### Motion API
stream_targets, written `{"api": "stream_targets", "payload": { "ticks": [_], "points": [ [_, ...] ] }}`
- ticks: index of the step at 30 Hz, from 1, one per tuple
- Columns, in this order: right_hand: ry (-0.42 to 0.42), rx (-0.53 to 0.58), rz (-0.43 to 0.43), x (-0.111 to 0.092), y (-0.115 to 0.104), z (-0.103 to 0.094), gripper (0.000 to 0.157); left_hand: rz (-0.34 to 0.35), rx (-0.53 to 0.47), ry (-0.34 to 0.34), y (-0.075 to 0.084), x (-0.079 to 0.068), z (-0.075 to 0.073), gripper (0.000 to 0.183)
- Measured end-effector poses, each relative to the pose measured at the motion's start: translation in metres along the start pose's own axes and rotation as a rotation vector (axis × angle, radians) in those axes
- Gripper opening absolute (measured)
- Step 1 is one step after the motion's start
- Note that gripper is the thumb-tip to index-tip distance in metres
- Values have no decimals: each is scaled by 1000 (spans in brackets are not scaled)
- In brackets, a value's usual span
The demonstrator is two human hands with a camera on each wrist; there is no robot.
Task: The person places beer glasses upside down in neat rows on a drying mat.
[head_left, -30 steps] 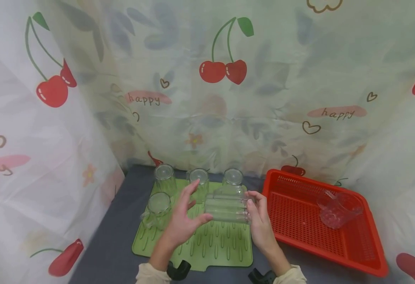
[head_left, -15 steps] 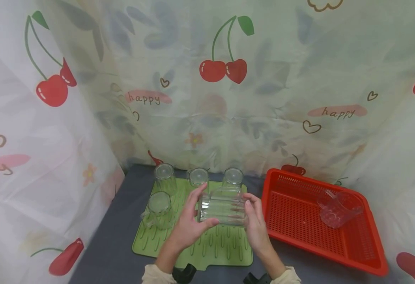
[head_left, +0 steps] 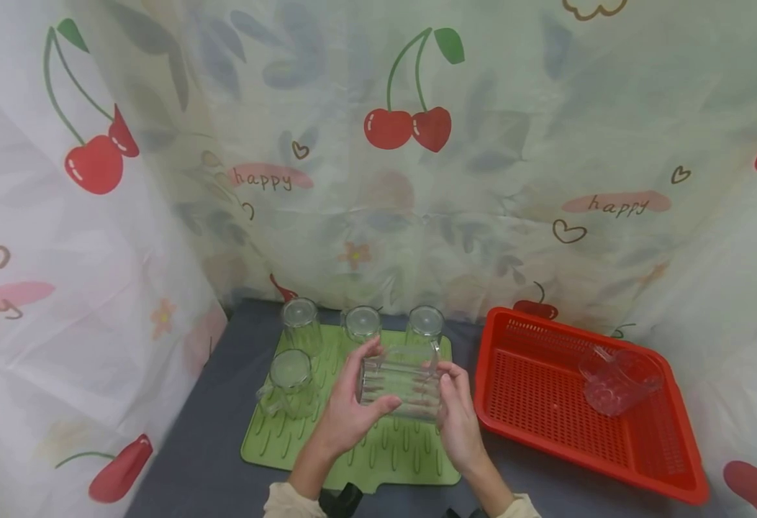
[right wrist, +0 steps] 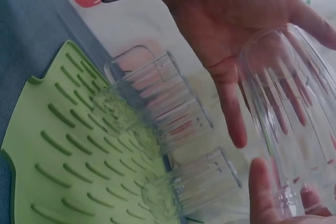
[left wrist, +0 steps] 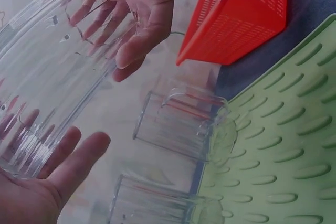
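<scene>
A clear glass mug (head_left: 398, 388) is held sideways above the green drying mat (head_left: 417, 453), its handle on the far side. My left hand (head_left: 346, 414) grips the base end between thumb and fingers. At the mouth end my right hand (head_left: 463, 424) holds the rim. The right wrist view shows the mug's round base near my left palm (right wrist: 220, 30); the left wrist view shows its ribbed wall (left wrist: 47, 77). Several glass mugs stand upside down on the mat, including one at the back left (head_left: 301, 331) and one at front left (head_left: 291, 381).
To the right sits a red perforated plastic basket (head_left: 553, 403) with another clear mug (head_left: 618, 385) lying tilted inside. The dark grey tabletop (head_left: 197, 432) runs around the mat. A patterned curtain (head_left: 327, 237) hangs close behind and at both sides.
The mug has moved left and slightly nearer, and has turned a little so its handle shows. My left hand, first barely touching it, now grips its base end; the right hand has followed leftward.
</scene>
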State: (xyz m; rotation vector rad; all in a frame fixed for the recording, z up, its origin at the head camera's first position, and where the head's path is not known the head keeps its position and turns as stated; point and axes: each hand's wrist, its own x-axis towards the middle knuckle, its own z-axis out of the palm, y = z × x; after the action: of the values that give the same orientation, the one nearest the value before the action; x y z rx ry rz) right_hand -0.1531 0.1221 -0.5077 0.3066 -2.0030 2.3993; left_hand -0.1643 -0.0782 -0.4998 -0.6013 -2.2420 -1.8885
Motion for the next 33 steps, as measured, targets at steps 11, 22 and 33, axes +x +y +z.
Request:
{"api": "stream_targets", "payload": {
  "ticks": [11, 22, 33],
  "points": [
    [-37, -267, 102, -1, -4, -1, 40, 7, -44, 5, -1, -2, -2, 71],
    [-15, -339, 124, 1, 5, -2, 41, 79, -86, 30, -5, 1, 0, 52],
    [-55, -399, 138, 0, 14, 1, 46, 270, 46, 154, -7, 5, -1, 47]
  ]
}}
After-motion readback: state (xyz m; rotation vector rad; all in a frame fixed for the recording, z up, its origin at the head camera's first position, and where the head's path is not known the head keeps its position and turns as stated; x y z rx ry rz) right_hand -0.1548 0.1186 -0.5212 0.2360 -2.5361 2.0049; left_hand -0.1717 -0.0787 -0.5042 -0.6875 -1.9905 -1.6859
